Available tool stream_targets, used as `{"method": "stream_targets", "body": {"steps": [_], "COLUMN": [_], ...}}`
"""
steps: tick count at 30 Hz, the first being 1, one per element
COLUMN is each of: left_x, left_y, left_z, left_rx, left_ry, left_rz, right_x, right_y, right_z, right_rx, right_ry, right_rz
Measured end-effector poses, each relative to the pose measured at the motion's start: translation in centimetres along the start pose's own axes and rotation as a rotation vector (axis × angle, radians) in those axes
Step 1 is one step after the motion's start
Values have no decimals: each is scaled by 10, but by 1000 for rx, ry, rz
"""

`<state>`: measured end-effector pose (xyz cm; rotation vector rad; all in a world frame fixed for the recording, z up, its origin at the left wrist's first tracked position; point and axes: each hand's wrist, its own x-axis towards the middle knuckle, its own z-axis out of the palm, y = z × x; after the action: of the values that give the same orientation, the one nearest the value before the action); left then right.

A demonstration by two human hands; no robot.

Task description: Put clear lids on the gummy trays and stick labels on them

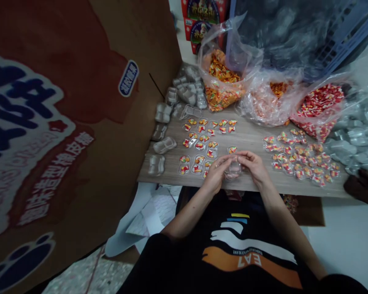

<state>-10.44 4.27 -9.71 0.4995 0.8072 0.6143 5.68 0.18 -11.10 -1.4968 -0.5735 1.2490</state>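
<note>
At the table's front edge, my left hand and my right hand pinch a clear plastic blister shell between them. My fingers cover part of it, and its contents are hard to make out. Just beyond my fingertips lies a clear tray with small colourful candy pieces. Several filled two-part trays stand in rows to the left of my hands. On the right is a spread of filled clear packs with red, yellow and orange pieces.
Bags of orange pieces, orange-brown pieces and red-and-white pieces line the back. Empty shells lie left, more shells right. A big printed carton walls the left; a blue crate stands behind.
</note>
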Motion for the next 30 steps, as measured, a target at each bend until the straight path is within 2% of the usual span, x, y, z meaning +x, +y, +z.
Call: {"method": "stream_targets", "body": {"steps": [7,11,14,18,23,27,30], "left_x": [-11,-16,-16,-11,-7,-8,-12], "left_y": [-1,-10,-17,-22,-24,-24,-20], "left_z": [-19,-23,-18,-11,-8,-7,-7], "left_rx": [34,95,92,85,102,116,85], "left_ry": [79,117,97,61,43,40,92], "left_rz": [3,49,39,26,28,39,93], "right_x": [42,57,60,53,41,31,20], "right_y": [-1,9,20,31,34,35,38], "right_z": [-3,6,19,29,24,18,14], "right_rx": [21,-22,-112,-423,-849,-1096,-1262], "right_ry": [76,187,346,483,479,472,297], "right_rz": [6,-53,-172,-392,-565,-704,-821]}}
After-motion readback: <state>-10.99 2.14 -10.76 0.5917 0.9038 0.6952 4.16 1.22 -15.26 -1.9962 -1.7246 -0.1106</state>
